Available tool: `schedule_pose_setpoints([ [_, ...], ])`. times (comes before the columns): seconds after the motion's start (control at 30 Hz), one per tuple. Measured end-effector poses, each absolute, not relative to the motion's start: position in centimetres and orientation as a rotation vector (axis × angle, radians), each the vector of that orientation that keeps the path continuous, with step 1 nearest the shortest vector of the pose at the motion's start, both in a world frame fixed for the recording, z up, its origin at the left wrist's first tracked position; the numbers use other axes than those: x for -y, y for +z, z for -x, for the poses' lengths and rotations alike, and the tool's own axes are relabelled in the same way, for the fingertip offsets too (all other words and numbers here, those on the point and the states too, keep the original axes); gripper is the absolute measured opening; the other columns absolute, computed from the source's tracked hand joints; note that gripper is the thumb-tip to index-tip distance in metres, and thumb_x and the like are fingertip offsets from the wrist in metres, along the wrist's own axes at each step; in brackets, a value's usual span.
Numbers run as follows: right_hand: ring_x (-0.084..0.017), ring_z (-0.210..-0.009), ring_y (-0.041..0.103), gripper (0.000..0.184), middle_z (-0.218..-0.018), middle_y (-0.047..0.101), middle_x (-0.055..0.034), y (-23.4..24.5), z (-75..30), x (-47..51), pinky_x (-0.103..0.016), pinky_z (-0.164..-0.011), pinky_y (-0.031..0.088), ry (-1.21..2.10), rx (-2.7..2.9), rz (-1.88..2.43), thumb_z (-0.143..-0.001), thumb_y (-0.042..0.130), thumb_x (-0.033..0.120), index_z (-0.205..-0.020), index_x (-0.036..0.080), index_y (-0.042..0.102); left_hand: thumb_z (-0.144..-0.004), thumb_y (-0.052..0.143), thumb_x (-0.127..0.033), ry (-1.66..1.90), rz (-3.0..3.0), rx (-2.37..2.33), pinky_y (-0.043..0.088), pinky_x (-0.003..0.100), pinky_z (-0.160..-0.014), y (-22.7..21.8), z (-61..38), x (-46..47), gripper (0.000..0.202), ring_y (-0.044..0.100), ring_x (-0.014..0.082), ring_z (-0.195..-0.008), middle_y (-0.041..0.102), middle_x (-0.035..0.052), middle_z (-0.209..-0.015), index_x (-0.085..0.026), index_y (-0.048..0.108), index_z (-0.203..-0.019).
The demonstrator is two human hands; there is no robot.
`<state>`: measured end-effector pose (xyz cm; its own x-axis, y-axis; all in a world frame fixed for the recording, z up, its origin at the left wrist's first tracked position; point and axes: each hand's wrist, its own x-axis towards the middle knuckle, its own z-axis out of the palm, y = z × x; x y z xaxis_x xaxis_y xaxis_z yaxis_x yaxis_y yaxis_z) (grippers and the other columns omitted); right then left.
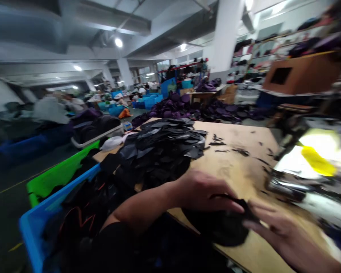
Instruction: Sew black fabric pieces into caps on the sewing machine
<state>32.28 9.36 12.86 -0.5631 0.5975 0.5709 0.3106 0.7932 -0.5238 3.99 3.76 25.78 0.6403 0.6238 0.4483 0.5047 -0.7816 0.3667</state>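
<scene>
My left hand, fingers pressed together, grips a black fabric piece near the wooden table's front edge; my right hand touches it, fingers spread.

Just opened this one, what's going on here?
A person's left hand and right hand are at a black piece of material on a wooden table. Beside them lies a heap of black cut pieces, with scraps scattered across the table. A blue crate and a green crate sit by the table, and another person is farther back.
</scene>
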Motion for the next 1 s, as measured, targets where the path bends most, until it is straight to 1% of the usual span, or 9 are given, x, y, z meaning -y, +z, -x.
schedule_pose_setpoints([
  [0.2,-0.028,-0.114,0.063,0.028,-0.120,0.070,-0.0109,10.1,-34.4,-12.6,-0.048,-0.100,0.053,0.130,2.116,1.070,-0.089,0.049,0.018,-0.101,0.023,0.074,-0.101,0.052,-0.032,0.426,-2.707,-1.174,0.050,0.025,-0.063,15.7,-9.1,-4.3,0.023,0.066,0.0159,-0.066,0.070,0.0037,-0.075,-0.017,0.068,-0.094],
  [0.37,-0.030,-0.111,0.066,0.027,-0.116,0.070,-0.0155,3.4,-34.7,-10.5,-0.052,-0.099,0.054,0.283,1.975,1.350,-0.092,0.050,0.028,-0.110,0.018,0.067,-0.097,0.053,-0.022,0.130,-2.625,-0.989,0.053,0.036,-0.091,8.8,-11.9,-5.0,0.053,0.066,0.0232,-0.103,0.068,0.0108,-0.121,-0.022,0.046,-0.149],
  [0.43,-0.030,-0.114,0.064,0.031,-0.120,0.069,-0.0149,2.8,-33.7,-9.1,-0.052,-0.102,0.053,0.343,1.973,1.326,-0.093,0.057,0.037,-0.117,0.019,0.065,-0.097,0.050,-0.018,0.199,-2.609,-0.904,0.051,0.037,-0.096,8.2,-11.8,-5.9,0.047,0.063,0.0224,-0.107,0.068,0.0095,-0.121,-0.024,0.054,-0.143],
  [0.57,-0.032,-0.125,0.057,0.046,-0.130,0.063,-0.0167,4.4,-31.5,-7.8,-0.051,-0.108,0.048,0.424,2.126,1.278,-0.088,0.066,0.039,-0.128,0.017,0.060,-0.093,0.047,-0.012,0.191,-2.522,-1.056,0.052,0.035,-0.091,7.2,-10.6,-8.1,0.029,0.064,0.0209,-0.092,0.074,0.0076,-0.096,-0.018,0.075,-0.097],
  [0.63,-0.034,-0.129,0.053,0.055,-0.135,0.060,-0.0180,5.6,-30.4,-8.0,-0.051,-0.110,0.046,0.423,2.262,1.329,-0.082,0.071,0.037,-0.130,0.014,0.059,-0.091,0.052,-0.016,0.122,-2.480,-1.267,0.052,0.039,-0.095,6.3,-10.3,-8.6,0.024,0.064,0.0256,-0.099,0.074,0.0121,-0.100,-0.015,0.075,-0.096],
  [0.7,-0.037,-0.128,0.052,0.057,-0.133,0.061,-0.0203,6.6,-29.1,-8.6,-0.051,-0.107,0.047,0.369,2.424,1.441,-0.077,0.073,0.032,-0.128,0.011,0.061,-0.088,0.062,-0.029,0.006,-2.423,-1.369,0.050,0.046,-0.101,5.5,-10.4,-8.9,0.031,0.062,0.0329,-0.112,0.071,0.0175,-0.115,-0.013,0.074,-0.111],
  [0.8,-0.037,-0.115,0.058,0.033,-0.115,0.067,-0.0227,7.6,-27.1,-9.9,-0.047,-0.093,0.050,0.276,2.620,1.622,-0.078,0.066,0.017,-0.109,0.007,0.069,-0.083,0.069,-0.048,-0.272,-2.339,-1.363,0.050,0.056,-0.099,4.7,-11.2,-9.2,0.050,0.063,0.0405,-0.112,0.071,0.0206,-0.116,-0.013,0.073,-0.119],
  [0.87,-0.033,-0.103,0.062,0.018,-0.101,0.069,-0.0203,8.0,-26.3,-10.8,-0.040,-0.084,0.049,0.305,2.619,1.677,-0.084,0.057,0.013,-0.094,0.010,0.071,-0.084,0.069,-0.045,-0.425,-2.320,-1.387,0.051,0.057,-0.095,4.4,-11.8,-9.8,0.047,0.062,0.0435,-0.113,0.070,0.0233,-0.114,-0.010,0.074,-0.116],
  [1.0,-0.022,-0.079,0.062,0.026,-0.083,0.069,-0.0112,8.7,-27.9,-12.0,-0.031,-0.071,0.043,0.390,2.102,1.804,-0.094,0.049,0.030,-0.081,0.017,0.066,-0.091,0.062,-0.033,-0.332,-2.431,-1.534,0.056,0.048,-0.089,3.3,-12.4,-11.3,0.052,0.048,0.0431,-0.131,0.053,0.0265,-0.140,-0.010,0.058,-0.138],
])
